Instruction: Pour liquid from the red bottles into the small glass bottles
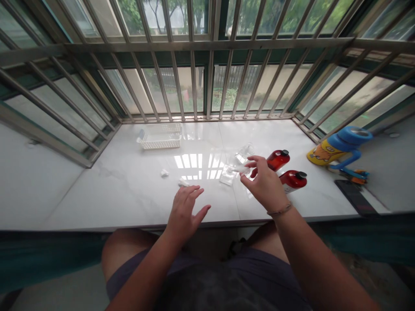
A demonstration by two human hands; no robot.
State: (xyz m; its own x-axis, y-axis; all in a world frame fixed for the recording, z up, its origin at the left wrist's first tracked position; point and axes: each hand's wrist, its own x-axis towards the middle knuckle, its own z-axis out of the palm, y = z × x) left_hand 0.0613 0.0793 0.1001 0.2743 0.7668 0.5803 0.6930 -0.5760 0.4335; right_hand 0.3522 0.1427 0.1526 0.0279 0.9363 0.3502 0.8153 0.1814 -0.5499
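My right hand (264, 185) pinches a twisted white tissue strip (240, 169) between thumb and fingers, above a clear plastic packet (227, 176) lying on the white marble sill (106, 201). A second clear packet (245, 153) lies just behind it. Right of that hand stand two red bottles with black caps (278, 159) (293, 180), lying or tilted; I cannot tell which. My left hand (184, 212) hovers open, fingers spread, holding nothing, just in front of a crumpled white tissue (183, 183). Another crumpled tissue (164, 173) lies farther left.
A white plastic mesh basket (160, 137) stands at the back of the sill. At the right are a yellow cartoon-printed cup (324, 152), blue tape rolls (353, 136), a black phone (355, 196) and small tools. Steel window bars run along the back.
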